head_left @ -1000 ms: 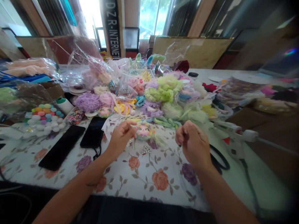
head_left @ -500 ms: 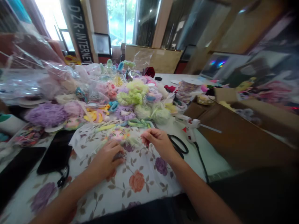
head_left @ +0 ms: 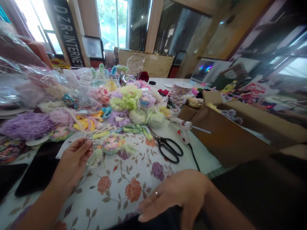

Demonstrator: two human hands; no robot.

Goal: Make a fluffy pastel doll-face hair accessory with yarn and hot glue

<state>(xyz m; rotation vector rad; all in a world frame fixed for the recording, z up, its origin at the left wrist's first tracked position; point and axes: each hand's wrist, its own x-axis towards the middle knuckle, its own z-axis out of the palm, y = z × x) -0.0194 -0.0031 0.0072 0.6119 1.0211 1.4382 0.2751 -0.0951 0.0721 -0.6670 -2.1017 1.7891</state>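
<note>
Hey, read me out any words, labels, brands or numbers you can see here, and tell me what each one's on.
"DZR-INTERNET", on the tall black sign by the window, its last letter partly cut off.
Too blurred to read: markings on the yellow item below the sign and the pink-and-white bag.
No numbers readable.

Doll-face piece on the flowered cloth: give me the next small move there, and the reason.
I would probably bring the right hand over to steady the doll-face piece. It lies face up on the cloth with neither hand on its face, while the left hand pinches a small silvery piece close beside it and the right is open, apparently empty.
</note>
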